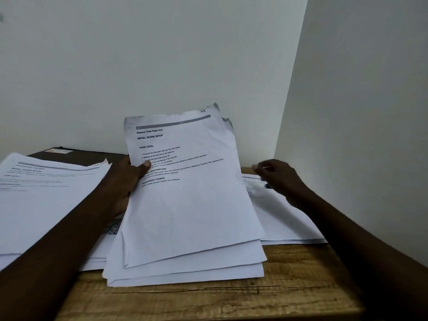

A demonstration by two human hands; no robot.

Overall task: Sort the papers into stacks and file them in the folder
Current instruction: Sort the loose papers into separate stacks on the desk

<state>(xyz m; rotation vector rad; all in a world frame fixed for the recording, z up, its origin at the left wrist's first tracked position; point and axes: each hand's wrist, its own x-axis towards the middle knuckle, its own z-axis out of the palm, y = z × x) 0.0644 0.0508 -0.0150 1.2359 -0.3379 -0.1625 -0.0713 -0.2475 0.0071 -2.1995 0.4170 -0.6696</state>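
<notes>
Paper sheaf (190, 205), light and floppy, pinched at its edge in my left grip (126, 181). My right grip (280, 179), loose and empty, should steady the opposite edge.

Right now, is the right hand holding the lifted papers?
No, only the left hand grips the lifted papers; the right hand is apart.

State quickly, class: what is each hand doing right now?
Left hand: grips the raised sheaf of papers.
Right hand: curled over the right stack; holding anything cannot be told.
</notes>
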